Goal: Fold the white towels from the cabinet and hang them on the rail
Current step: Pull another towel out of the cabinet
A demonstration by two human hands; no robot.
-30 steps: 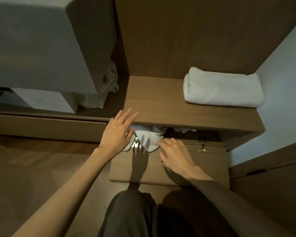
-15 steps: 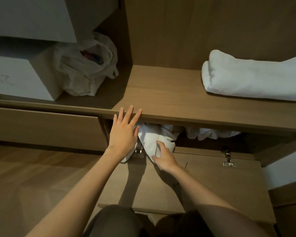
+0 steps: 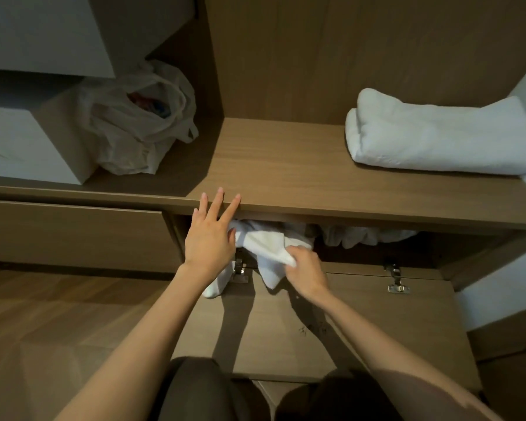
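A crumpled white towel [image 3: 264, 249] spills out of the low cabinet compartment onto the dropped-down door [image 3: 362, 323]. My right hand [image 3: 305, 273] grips a fold of this towel at the compartment's mouth. My left hand [image 3: 210, 235] has straight fingers, its fingertips resting on the front edge of the wooden shelf [image 3: 286, 165] above, just left of the towel. More white cloth [image 3: 362, 237] lies deeper in the compartment to the right. A folded white towel [image 3: 438, 138] sits on the shelf at the right. No rail is in view.
A white plastic bag [image 3: 137, 120] and a white box [image 3: 22, 144] stand on the left shelf under another pale box [image 3: 43, 31]. A closed drawer front [image 3: 73, 235] is at the left. Two metal hinges [image 3: 395, 279] hold the open door. My knees are below.
My right hand has closed on the towel and drawn it a little farther out. My left hand has stayed at the shelf edge. The view has moved closer to the cabinet.
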